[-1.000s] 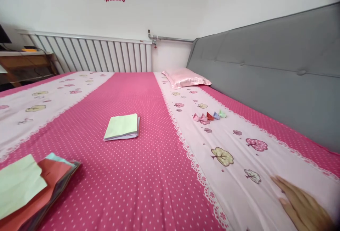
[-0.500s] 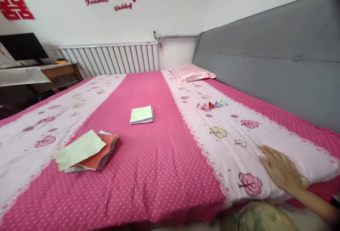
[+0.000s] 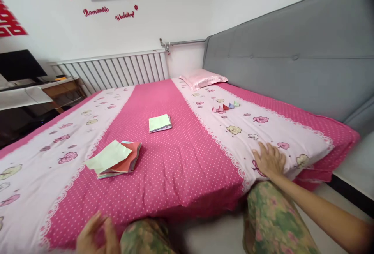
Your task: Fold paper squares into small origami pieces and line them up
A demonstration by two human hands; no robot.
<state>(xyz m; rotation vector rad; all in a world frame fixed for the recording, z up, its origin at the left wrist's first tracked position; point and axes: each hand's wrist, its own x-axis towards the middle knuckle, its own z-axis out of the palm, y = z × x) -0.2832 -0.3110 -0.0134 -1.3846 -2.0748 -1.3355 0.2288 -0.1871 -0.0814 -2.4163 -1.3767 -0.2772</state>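
My right hand (image 3: 270,160) lies on the pale, tree-patterned stripe near the bed's edge, fingers spread and holding nothing. Low in the view, my left hand (image 3: 98,234) is by the bed edge beside my knee; its fingers are loosely bent and apart, with nothing seen between them. Beyond it lies a loose stack of coloured paper (image 3: 112,158), pale green on top and red under it. A neater stack of square paper (image 3: 159,123) sits farther back. Several small folded paper pieces (image 3: 225,107), pink, red, blue and green, stand in a row beyond my right hand.
The bed has a pink dotted cover (image 3: 175,160). A pink pillow (image 3: 201,78) lies at the far end, by the grey headboard (image 3: 280,47). A radiator (image 3: 117,69) lines the wall. On the left, a monitor (image 3: 20,65) stands on a desk.
The view has shifted, and both knees in patterned trousers now show. My left hand has come into view at the bottom. My right hand still rests on the bed, fingers now more spread.
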